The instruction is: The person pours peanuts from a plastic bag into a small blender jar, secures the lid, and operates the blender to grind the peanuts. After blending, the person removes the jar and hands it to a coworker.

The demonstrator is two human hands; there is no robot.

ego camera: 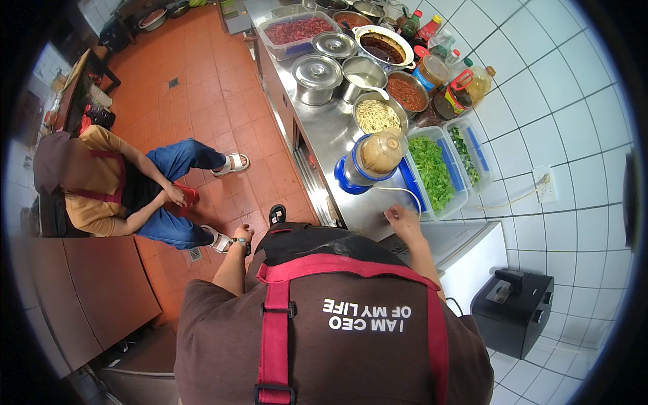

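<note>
My right hand [403, 223] is over the front end of the stainless steel counter [362, 210], fingers loosely bent, nothing visible in it. Close beside it runs the white power cable [405, 190] of a blue-based blender [372, 159], which has a clear cup with brownish contents. Just beyond stands a plastic tub of chopped green leaves [430, 172]. My left hand [244, 234], with a beaded bracelet at the wrist, hangs low at my side above the tiled floor; its fingers look curled and the palm is hidden.
Lidded steel pots [317, 78], a bowl of pale strips [377, 114], a bowl of red sauce [407, 91] and bottles [428, 30] crowd the counter. A person [106, 187] sits at the left. At the right are a white appliance [478, 253] and a black air fryer [511, 314].
</note>
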